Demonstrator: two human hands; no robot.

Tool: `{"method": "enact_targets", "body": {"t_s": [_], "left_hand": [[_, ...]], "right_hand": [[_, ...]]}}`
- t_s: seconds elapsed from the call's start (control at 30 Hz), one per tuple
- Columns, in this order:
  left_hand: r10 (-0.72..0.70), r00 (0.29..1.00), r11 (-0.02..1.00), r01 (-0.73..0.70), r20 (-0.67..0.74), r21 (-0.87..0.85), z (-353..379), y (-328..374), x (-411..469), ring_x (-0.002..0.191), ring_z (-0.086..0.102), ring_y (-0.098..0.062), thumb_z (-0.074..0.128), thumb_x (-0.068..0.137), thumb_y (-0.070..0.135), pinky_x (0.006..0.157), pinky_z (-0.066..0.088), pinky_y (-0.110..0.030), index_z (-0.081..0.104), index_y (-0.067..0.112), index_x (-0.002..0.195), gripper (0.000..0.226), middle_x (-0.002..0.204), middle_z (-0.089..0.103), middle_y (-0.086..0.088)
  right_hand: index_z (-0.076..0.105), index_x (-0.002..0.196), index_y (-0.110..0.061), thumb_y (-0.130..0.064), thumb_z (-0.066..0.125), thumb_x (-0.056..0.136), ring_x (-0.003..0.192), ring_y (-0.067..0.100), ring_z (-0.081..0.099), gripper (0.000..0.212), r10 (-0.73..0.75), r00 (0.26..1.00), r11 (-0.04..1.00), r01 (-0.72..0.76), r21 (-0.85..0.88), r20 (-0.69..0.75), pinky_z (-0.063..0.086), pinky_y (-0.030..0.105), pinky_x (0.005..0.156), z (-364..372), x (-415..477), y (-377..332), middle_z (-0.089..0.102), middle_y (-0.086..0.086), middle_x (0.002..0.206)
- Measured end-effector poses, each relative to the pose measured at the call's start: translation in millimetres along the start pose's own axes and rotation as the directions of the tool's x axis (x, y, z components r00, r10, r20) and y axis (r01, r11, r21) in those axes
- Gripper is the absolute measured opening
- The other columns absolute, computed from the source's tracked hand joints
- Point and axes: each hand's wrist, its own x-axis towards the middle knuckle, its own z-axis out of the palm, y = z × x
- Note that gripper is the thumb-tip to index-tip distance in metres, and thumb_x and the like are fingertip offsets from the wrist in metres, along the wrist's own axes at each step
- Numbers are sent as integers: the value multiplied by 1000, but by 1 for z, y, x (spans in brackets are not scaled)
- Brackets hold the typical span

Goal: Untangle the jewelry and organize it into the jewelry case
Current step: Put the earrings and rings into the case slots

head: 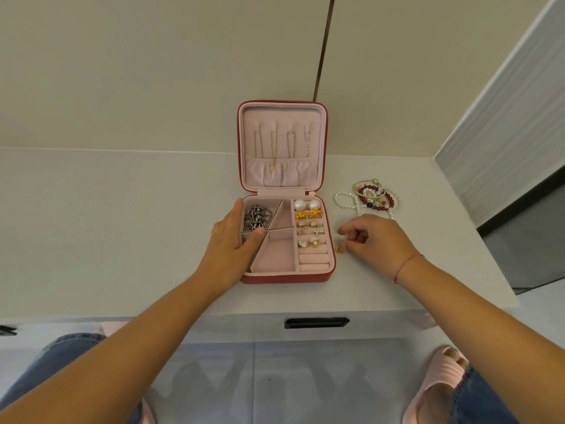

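A red jewelry case [284, 278] with pink lining lies open on the white counter, its lid [282, 117] standing up with several thin chains hung inside. A dark silver chain [257, 220] fills the back left compartment. Pearl studs [306, 205] and gold earrings [308, 214] sit in the right-hand ring rolls. My left hand [234, 237] rests flat on the case's left rim, thumb on a divider. My right hand [376, 240] hovers just right of the case with fingers curled over a small gold earring [338, 249] on the counter; it is not holding it.
A tangled pile of pearl strands, red beads and bangles [371, 195] lies on the counter at the back right. A drawer handle [316, 322] is below the counter's front edge. A grey wall panel [504, 142] rises at the right. My knees and pink slippers are below.
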Motion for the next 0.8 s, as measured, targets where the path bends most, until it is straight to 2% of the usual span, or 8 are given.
{"method": "enact_targets", "body": {"t_s": [0.13, 0.27, 0.33, 0.43, 0.53, 0.63, 0.7, 0.8], "left_hand": [[-9, 1000, 1000, 9, -2, 2, 1, 1, 0, 125, 34, -15, 43, 98, 35, 98, 28, -30, 29, 35, 140, 44, 139, 44, 9], [-22, 1000, 1000, 22, 0, 6, 1, -1, 0, 128, 35, -19, 43, 98, 37, 98, 29, -32, 29, 33, 143, 47, 140, 44, 7], [-15, 1000, 1000, 15, 1, 9, 1, -2, 1, 127, 36, -21, 43, 98, 38, 99, 31, -34, 29, 32, 143, 48, 139, 46, 7], [-22, 1000, 1000, 22, -3, 12, 1, -1, 0, 129, 32, -18, 43, 98, 36, 101, 27, -32, 26, 32, 144, 49, 138, 42, 11], [-33, 999, 999, 33, -1, 17, 0, -3, 0, 132, 31, -21, 43, 98, 39, 105, 28, -36, 24, 31, 147, 53, 144, 41, 6], [-21, 1000, 1000, 21, -3, 7, 1, 0, 0, 130, 30, -16, 43, 99, 36, 103, 25, -32, 24, 31, 146, 51, 142, 39, 11], [-35, 999, 999, 35, -1, 1, 1, 1, 0, 130, 29, -15, 43, 99, 35, 102, 24, -30, 21, 31, 147, 53, 142, 38, 10], [-44, 999, 999, 44, 3, 13, 1, -1, 0, 134, 30, -22, 42, 98, 37, 106, 26, -34, 20, 31, 148, 55, 146, 38, 4]], "right_hand": [[72, 82, -18, -15, 73, 79, 69, 4, 51, 4, -16, 1000, 1000, 16, 4, 20, 37, 6, 61, 5, -1, -1, 62, -3, 83], [67, 74, -15, -18, 74, 79, 73, 11, 57, 9, 26, 999, 999, -25, 31, -23, 45, 18, 69, 5, -2, -2, 65, -4, 79], [64, 76, -15, -19, 72, 82, 74, 11, 58, 10, 31, 998, 999, -30, 23, -57, 45, 19, 70, 2, 0, -2, 65, -4, 79], [60, 76, -14, -14, 67, 85, 69, 11, 57, 11, 20, 995, 1000, -22, -19, -99, 41, 13, 61, -2, 2, -3, 64, -1, 77], [56, 73, -17, -12, 66, 85, 63, 6, 54, 16, 3, 994, 999, -7, -44, -105, 40, 8, 56, -4, 1, -5, 62, -3, 71], [56, 71, -23, -17, 69, 84, 64, 6, 58, 19, -26, 997, 1000, 26, -8, -79, 41, 8, 57, -9, -2, -14, 61, -9, 68], [60, 74, -21, -19, 71, 83, 62, 3, 55, 13, -72, 997, 997, 72, -5, -40, 40, 9, 57, -12, -7, -24, 60, -10, 69], [65, 80, -17, -22, 69, 84, 62, -2, 48, 8, -176, 983, 976, 182, -122, 52, 36, 8, 57, -11, -16, -37, 56, -13, 72]]}}
